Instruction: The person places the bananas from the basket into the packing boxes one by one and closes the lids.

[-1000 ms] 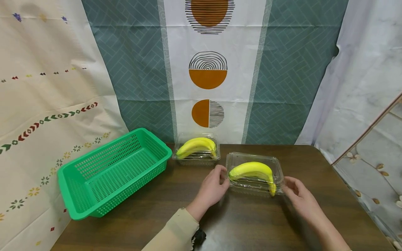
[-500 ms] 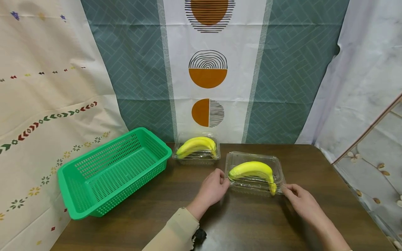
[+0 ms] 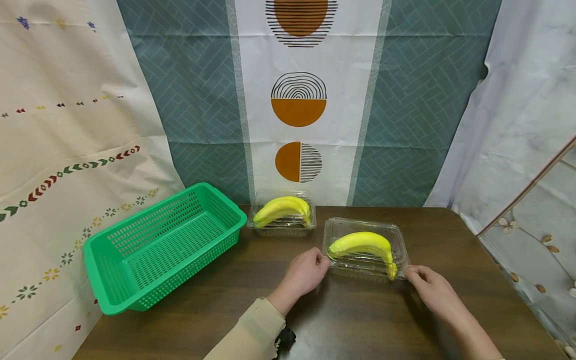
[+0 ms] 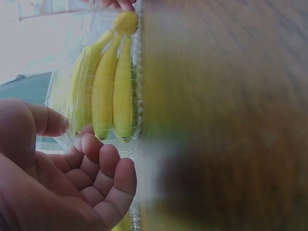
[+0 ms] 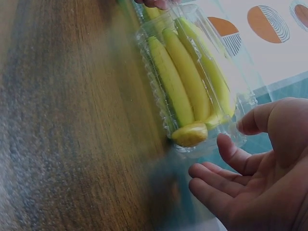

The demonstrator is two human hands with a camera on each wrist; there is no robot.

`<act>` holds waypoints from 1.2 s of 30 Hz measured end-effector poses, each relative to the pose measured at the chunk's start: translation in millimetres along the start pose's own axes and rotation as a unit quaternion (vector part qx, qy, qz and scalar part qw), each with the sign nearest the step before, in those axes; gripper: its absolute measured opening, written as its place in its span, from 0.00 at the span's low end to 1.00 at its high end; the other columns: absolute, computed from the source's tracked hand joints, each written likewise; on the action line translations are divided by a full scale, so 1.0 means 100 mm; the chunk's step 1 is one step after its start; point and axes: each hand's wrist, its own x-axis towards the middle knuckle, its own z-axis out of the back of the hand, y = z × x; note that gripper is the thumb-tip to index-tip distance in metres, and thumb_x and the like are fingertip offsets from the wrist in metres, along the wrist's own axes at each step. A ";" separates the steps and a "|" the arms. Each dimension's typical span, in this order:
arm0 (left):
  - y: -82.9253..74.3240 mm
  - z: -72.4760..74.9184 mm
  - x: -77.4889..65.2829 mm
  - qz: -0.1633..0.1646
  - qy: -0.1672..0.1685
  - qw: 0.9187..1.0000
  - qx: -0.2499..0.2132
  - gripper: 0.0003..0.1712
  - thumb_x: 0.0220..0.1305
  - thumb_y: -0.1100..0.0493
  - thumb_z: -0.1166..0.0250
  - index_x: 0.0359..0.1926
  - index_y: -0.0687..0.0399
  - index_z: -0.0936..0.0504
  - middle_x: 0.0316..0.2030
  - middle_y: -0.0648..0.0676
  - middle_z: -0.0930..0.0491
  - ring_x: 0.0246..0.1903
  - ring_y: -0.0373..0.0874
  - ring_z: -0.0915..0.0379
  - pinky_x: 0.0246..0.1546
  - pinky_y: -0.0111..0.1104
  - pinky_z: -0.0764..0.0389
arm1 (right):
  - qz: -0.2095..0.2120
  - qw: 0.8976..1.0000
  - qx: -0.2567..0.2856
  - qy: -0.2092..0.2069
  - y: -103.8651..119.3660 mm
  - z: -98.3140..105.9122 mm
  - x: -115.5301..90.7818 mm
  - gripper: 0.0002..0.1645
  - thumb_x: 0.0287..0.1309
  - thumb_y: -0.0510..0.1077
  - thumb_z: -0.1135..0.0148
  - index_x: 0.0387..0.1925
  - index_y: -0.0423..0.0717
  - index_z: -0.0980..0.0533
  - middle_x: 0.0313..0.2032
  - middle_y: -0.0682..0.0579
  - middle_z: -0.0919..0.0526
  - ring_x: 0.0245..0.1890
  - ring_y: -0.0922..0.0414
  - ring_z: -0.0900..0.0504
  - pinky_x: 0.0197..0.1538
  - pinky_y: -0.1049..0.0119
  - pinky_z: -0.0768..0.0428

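Note:
A clear plastic clamshell container (image 3: 335,227) with a bunch of yellow bananas (image 3: 360,243) sits on the table in front of me. Its lid lies over the fruit. My left hand (image 3: 306,272) pinches the rim at the front left corner, thumb (image 4: 52,121) and forefinger at the edge, other fingers loosely curled. At the front right corner, my right hand (image 3: 429,290) pinches the rim between thumb (image 5: 255,119) and forefinger. In the right wrist view the stem end (image 5: 190,134) points towards the right hand. Exact finger contact is partly hidden by glare.
A second clear container (image 3: 311,220) with bananas (image 3: 282,210) stands behind, left of the first. A green plastic basket (image 3: 180,270) lies at the left of the brown table (image 3: 360,320). Patterned cloths (image 3: 202,100) hang behind and at both sides.
My left hand has shifted slightly towards me along the container's edge. My right fingers have closed in on the front right corner. The container and basket have stayed in place.

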 end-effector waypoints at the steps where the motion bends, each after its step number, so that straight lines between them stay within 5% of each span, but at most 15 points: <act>1: 0.00 0.00 0.00 0.000 0.000 1.000 -0.001 0.11 0.76 0.55 0.40 0.32 0.49 0.22 0.26 0.47 0.25 0.28 0.44 0.29 0.35 0.39 0.26 | -0.001 1.000 0.001 0.002 0.00 0.00 0.00 0.51 0.86 0.70 0.57 0.81 0.27 0.38 0.80 0.25 0.39 0.80 0.25 0.42 0.75 0.28 0.36; 9: 0.02 -0.02 0.01 0.000 0.000 1.000 -0.001 0.13 0.75 0.55 0.41 0.29 0.48 0.24 0.24 0.47 0.26 0.26 0.43 0.30 0.34 0.38 0.27 | -0.002 1.000 0.014 0.006 -0.01 -0.01 -0.01 0.52 0.86 0.71 0.58 0.80 0.27 0.38 0.78 0.25 0.34 0.78 0.25 0.38 0.73 0.28 0.33; 16: 0.02 -0.02 0.01 -0.003 -0.001 1.000 -0.005 0.15 0.75 0.55 0.41 0.28 0.48 0.25 0.23 0.47 0.28 0.25 0.42 0.31 0.32 0.37 0.28 | 0.004 1.000 0.024 -0.007 0.00 -0.03 -0.01 0.43 0.88 0.66 0.56 0.73 0.30 0.29 0.71 0.30 0.24 0.74 0.31 0.29 0.69 0.33 0.27; 36: 0.03 -0.03 0.00 -0.014 -0.004 1.000 -0.011 0.17 0.75 0.56 0.41 0.24 0.47 0.29 0.21 0.45 0.32 0.22 0.40 0.35 0.28 0.35 0.32 | 0.021 0.999 0.024 -0.014 0.00 -0.04 -0.03 0.37 0.89 0.61 0.53 0.70 0.30 0.26 0.77 0.27 0.32 0.78 0.28 0.35 0.72 0.35 0.31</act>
